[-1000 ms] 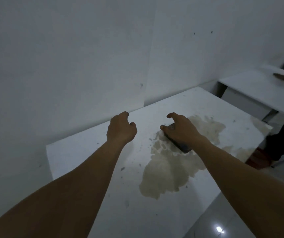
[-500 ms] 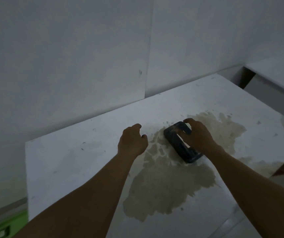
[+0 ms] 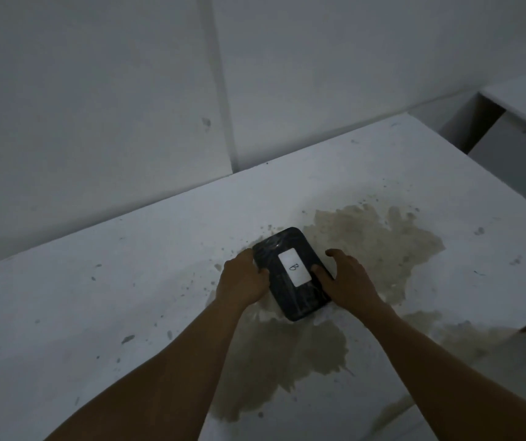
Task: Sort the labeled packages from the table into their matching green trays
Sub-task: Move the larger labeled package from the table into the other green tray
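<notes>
Package (image 3: 292, 273) apparently flat, long axis running away-left.

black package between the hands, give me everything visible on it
The package is a flat black rectangle with rounded corners, wrapped in what looks like glossy, crinkled film. A white label on its top face bears a handwritten "B". It lies flat on the white table, at the edge of a tan stain, long axis skewed. The left hand grips its left edge; the right hand holds the right edge, thumb on top.
</notes>
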